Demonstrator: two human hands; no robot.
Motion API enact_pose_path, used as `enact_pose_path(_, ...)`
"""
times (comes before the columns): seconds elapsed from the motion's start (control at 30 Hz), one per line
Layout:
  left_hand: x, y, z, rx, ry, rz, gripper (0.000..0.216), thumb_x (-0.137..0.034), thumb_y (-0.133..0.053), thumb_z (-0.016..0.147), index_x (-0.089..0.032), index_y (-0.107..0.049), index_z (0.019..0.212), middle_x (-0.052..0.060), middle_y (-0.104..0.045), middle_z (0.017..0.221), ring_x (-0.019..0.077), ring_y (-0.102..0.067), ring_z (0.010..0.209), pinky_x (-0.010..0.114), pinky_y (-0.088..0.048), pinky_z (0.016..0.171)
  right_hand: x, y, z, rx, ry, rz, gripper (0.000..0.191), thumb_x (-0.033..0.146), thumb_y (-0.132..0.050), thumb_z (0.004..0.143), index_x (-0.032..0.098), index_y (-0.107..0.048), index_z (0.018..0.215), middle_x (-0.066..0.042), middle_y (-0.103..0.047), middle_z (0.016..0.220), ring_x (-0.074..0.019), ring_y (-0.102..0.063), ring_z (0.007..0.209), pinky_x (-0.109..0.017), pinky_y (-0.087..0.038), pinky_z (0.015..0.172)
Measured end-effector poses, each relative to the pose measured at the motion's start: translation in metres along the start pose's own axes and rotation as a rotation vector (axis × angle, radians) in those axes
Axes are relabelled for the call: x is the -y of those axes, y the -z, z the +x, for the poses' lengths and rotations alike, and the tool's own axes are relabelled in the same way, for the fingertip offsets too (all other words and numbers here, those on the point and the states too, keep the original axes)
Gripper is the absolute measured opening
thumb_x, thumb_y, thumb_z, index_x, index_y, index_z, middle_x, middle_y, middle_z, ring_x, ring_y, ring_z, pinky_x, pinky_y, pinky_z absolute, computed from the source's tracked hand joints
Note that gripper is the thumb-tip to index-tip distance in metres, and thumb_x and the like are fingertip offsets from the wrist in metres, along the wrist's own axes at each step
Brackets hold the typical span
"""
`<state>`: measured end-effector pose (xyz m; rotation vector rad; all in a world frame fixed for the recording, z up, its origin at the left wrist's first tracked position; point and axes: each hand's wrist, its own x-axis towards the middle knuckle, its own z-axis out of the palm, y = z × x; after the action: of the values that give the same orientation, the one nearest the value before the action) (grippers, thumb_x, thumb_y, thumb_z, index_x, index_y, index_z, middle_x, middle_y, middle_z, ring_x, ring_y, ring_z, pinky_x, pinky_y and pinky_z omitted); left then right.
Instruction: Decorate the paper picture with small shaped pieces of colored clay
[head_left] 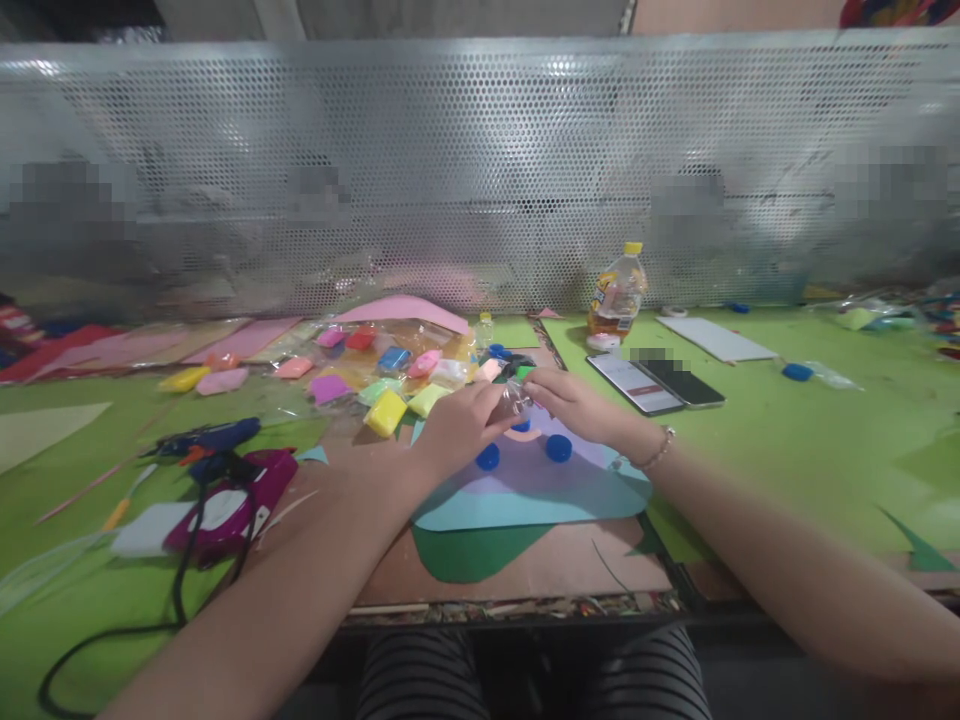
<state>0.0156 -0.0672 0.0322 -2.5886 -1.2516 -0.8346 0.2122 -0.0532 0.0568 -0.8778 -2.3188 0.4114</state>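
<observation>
My left hand (pixel 463 418) and my right hand (pixel 574 402) meet over the craft sheets, fingers pinching a crinkled clear plastic wrapper (pixel 514 400) between them. What the wrapper contains is hard to make out. Below the hands lies a light blue sheet (pixel 517 510) with rounded corners, and a lilac piece (pixel 596 462) rests on it. Blue bottle caps sit on the lilac piece: one cap (pixel 559 447) under my right hand, another cap (pixel 487 457) by my left, and a third partly hidden. A dark green sheet (pixel 480 555) sticks out underneath.
Several small coloured packets, including a yellow packet (pixel 386 413), lie beyond my left hand. A blue glue gun (pixel 217 438), its black cord and a magenta box (pixel 262 495) are at left. Phones (pixel 637 383) and a yellow-capped bottle (pixel 619 295) stand right, before a perforated metal screen (pixel 480 180).
</observation>
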Motion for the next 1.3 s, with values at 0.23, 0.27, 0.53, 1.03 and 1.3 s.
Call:
enact_pose_path(0.23,-0.0031,0.0009,-0.0002,0.086,-0.079,0.073,0.038,-0.051,-0.04,0.087,-0.016,-0.053,0.093,0.008,-0.062,0.09,0.0209,-0.058,0.085,0.031,-0.044,0.067,-0.0038,-0.003,-0.0008,0.067,0.066,-0.33,0.025,0.015,-0.038,0.087,0.018,-0.036,0.062,-0.001,-0.041,0.063,-0.0122,-0.037,0.059,-0.026,-0.029,0.057)
enact_pose_path(0.27,-0.0033,0.0012,0.0,0.094,-0.086,0.084,0.038,-0.051,-0.04,0.087,-0.016,-0.053,0.094,0.008,-0.062,0.089,0.0209,-0.058,0.084,0.03,-0.044,0.067,-0.0052,-0.003,-0.0011,0.074,0.071,-0.358,0.025,0.016,-0.039,0.086,0.019,-0.035,0.062,-0.001,-0.041,0.063,-0.012,-0.037,0.059,-0.026,-0.028,0.056)
enact_pose_path(0.53,0.0006,0.0016,0.0012,0.085,-0.017,0.092,0.032,-0.046,-0.046,0.086,-0.016,-0.053,0.095,0.008,-0.062,0.092,0.0213,-0.059,0.088,0.03,-0.044,0.069,-0.0069,0.0035,-0.0015,-0.027,0.059,-0.335,0.031,0.022,-0.043,0.087,0.019,-0.036,0.057,0.002,-0.038,0.054,-0.0111,-0.036,0.052,-0.026,-0.027,0.052)
enact_pose_path(1.03,0.0025,-0.001,0.0021,0.034,0.119,-0.08,0.031,-0.047,-0.05,0.084,-0.019,-0.054,0.095,0.006,-0.063,0.092,0.0203,-0.059,0.085,0.032,-0.045,0.071,-0.0051,0.0024,-0.0006,0.033,0.102,0.034,0.021,0.018,-0.042,0.088,0.016,-0.061,0.097,-0.004,-0.063,0.085,-0.0127,-0.054,0.072,-0.025,-0.042,0.064)
enact_pose_path(1.3,0.0012,-0.004,-0.0001,0.053,0.043,-0.092,0.03,-0.045,-0.049,0.085,-0.019,-0.054,0.098,0.007,-0.063,0.093,0.0206,-0.058,0.087,0.033,-0.046,0.073,-0.0087,-0.003,-0.0009,0.06,0.129,0.027,0.016,0.018,-0.045,0.087,0.016,-0.061,0.082,-0.002,-0.058,0.072,-0.0123,-0.051,0.065,-0.024,-0.04,0.059)
